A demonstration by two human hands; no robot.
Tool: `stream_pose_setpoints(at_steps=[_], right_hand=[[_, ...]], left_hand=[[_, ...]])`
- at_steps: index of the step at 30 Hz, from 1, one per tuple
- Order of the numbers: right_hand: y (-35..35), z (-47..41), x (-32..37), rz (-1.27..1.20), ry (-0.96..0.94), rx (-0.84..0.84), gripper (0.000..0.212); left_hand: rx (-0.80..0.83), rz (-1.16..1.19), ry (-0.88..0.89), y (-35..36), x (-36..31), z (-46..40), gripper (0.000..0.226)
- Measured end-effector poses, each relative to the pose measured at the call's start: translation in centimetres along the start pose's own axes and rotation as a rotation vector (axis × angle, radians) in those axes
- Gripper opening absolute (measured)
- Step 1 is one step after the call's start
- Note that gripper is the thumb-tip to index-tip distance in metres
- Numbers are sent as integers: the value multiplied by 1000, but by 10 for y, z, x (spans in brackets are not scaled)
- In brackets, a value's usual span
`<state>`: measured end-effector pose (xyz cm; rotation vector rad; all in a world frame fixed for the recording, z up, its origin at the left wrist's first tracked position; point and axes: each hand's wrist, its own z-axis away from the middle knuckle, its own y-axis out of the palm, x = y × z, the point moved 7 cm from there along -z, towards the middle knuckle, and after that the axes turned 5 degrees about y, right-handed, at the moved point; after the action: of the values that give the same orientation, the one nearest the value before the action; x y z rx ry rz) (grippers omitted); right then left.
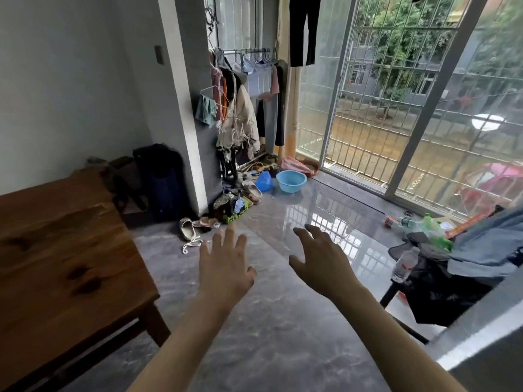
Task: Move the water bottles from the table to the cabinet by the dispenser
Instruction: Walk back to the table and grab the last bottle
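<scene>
My left hand (225, 264) and my right hand (322, 258) reach forward over the grey tiled floor, fingers spread and holding nothing. A clear water bottle with a red-and-white label (404, 264) leans among dark clothes on a low black-legged table (389, 294) at the right. More bottles (407, 222), one green (437, 232), lie behind it near the window. A brown wooden table (65, 250) stands at the left with a bare top. No dispenser or cabinet is in view.
A clothes rack (243, 108) with hanging garments stands by the pillar. Shoes (188, 229), a blue basin (291, 181) and clutter lie on the floor beneath it. Barred sliding glass doors (396, 108) fill the right. A grey-white ledge (486, 335) crosses the lower right corner.
</scene>
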<state>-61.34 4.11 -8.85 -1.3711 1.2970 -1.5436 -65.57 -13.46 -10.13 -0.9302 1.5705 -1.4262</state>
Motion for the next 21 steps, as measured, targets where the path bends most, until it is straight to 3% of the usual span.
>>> stream_pose_setpoints(at_steps=[9,21], right_hand=[[14,-148,-13,-10,-113,98,64],[70,-328,56,6,-325,190,60]], left_hand=[[40,23,-132,15,21,-119,81],[37,26,-355,35,117,-253,76]])
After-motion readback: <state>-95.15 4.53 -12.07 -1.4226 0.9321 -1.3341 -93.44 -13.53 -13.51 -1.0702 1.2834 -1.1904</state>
